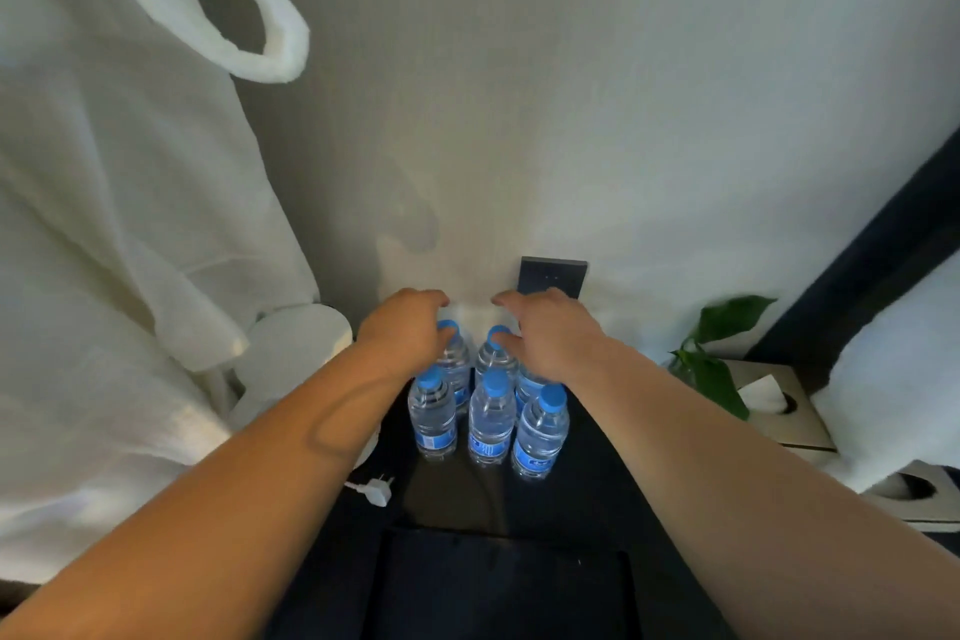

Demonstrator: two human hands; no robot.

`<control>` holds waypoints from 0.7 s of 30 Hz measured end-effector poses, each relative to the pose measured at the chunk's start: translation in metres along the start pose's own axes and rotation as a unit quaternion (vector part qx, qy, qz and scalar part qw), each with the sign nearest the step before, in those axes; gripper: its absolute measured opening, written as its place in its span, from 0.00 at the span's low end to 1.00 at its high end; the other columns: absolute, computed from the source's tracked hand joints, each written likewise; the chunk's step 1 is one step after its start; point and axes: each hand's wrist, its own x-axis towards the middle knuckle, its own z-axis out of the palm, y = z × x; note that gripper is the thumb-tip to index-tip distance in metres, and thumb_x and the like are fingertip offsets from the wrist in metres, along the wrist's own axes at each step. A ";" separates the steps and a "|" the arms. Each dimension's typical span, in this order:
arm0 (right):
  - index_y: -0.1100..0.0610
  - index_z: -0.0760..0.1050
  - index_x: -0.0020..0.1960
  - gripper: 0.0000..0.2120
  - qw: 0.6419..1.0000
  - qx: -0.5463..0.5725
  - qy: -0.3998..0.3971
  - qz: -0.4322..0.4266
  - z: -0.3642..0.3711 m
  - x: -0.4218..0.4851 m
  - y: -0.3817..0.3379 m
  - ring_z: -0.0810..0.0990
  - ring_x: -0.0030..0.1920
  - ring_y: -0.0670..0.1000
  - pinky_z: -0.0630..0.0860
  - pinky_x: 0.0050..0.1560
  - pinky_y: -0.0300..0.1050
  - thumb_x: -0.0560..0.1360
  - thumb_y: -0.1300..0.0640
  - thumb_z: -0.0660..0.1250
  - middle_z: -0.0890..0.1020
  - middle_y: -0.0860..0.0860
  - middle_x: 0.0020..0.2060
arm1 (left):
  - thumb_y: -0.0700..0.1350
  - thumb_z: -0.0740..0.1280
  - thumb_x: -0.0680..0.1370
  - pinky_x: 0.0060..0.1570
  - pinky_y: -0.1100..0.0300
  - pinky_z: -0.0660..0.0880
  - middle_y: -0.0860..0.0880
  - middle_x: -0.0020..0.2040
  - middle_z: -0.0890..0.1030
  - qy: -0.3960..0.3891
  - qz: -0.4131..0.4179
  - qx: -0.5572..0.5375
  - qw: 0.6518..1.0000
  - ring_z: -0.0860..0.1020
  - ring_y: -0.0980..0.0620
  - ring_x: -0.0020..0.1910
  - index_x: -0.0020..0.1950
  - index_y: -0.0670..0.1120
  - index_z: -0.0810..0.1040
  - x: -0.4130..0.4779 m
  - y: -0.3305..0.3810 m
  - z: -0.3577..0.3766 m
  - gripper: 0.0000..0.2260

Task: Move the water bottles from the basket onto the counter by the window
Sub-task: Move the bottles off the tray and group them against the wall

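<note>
Standing upright in two rows on dark counter [587, 494]: six water bottles [489, 418], blue caps, clear bodies, packed touching, close to pale wall. Left hand [404, 330] over back-left bottle, fingers curled loosely, spread, not clamped. Right hand [545, 333] over back-right bottles, fingers likewise loose and unclosed; thumb near a cap. White robe [114, 234] hanging left. Green plant [719, 353] and tissue box [779, 405] at right. White plug [376, 490] lying near left forearm.

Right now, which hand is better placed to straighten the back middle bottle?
Probably right: the right hand has fingertips at the back middle bottle's cap, while the left hand covers the back left bottle.
</note>
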 end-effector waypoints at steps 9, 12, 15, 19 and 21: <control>0.49 0.77 0.59 0.14 0.997 0.015 -0.074 -0.008 0.011 0.027 -0.007 0.79 0.48 0.55 0.72 0.44 0.48 0.78 0.43 0.68 0.77 0.51 0.46 | 0.50 0.71 0.77 0.45 0.57 0.74 0.47 0.54 0.82 -0.095 0.026 0.013 0.995 0.79 0.46 0.50 0.59 0.48 0.82 0.024 0.004 0.004 0.12; 0.52 0.77 0.57 0.11 0.997 0.034 -0.073 0.002 0.013 0.036 -0.007 0.79 0.47 0.55 0.74 0.42 0.48 0.79 0.47 0.69 0.78 0.52 0.45 | 0.48 0.71 0.77 0.49 0.54 0.78 0.46 0.53 0.82 -0.084 0.024 -0.004 0.996 0.80 0.45 0.50 0.57 0.47 0.82 0.032 0.003 0.004 0.10; 0.53 0.77 0.57 0.10 0.996 0.011 -0.088 0.006 0.009 0.047 -0.007 0.77 0.45 0.54 0.77 0.46 0.49 0.80 0.48 0.67 0.79 0.53 0.46 | 0.49 0.71 0.77 0.48 0.54 0.78 0.46 0.51 0.82 -0.080 0.032 -0.011 0.996 0.80 0.44 0.49 0.55 0.46 0.82 0.038 0.004 0.002 0.09; 0.54 0.78 0.60 0.09 0.995 -0.018 -0.096 0.001 0.006 0.055 -0.009 0.81 0.50 0.57 0.80 0.51 0.51 0.82 0.53 0.66 0.82 0.54 0.50 | 0.48 0.69 0.79 0.51 0.55 0.76 0.44 0.56 0.82 -0.088 0.029 -0.016 0.996 0.79 0.44 0.54 0.61 0.47 0.81 0.043 0.007 0.001 0.12; 0.54 0.78 0.59 0.08 0.995 -0.030 -0.098 0.003 0.007 0.056 -0.011 0.82 0.52 0.57 0.79 0.51 0.48 0.81 0.54 0.66 0.82 0.54 0.50 | 0.47 0.69 0.80 0.50 0.57 0.74 0.44 0.57 0.81 -0.097 0.026 -0.016 0.995 0.79 0.44 0.55 0.63 0.46 0.81 0.045 0.010 0.001 0.13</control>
